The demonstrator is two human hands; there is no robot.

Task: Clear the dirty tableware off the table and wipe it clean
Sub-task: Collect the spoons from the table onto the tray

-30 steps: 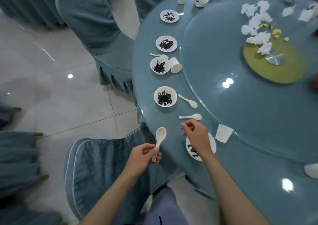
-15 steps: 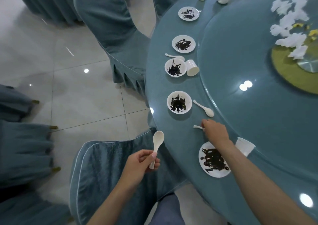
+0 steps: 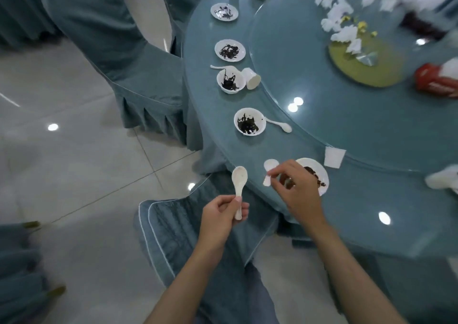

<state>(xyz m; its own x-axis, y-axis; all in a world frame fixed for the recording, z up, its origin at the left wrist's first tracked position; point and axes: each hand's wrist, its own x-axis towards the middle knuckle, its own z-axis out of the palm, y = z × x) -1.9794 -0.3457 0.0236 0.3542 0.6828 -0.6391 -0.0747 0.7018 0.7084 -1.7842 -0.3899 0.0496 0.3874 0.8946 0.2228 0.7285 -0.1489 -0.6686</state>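
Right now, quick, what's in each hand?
Left hand: closed, holding a white spoon by its handle.
Right hand: closed, pinching a second spoon above the table edge.

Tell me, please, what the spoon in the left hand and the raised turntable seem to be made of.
The spoon in the left hand: probably glazed ceramic, possibly melamine; it is opaque white, thick-walled and faintly glossy. The turntable: likely glass, smooth and glossy; it shows sharp, bright reflections.
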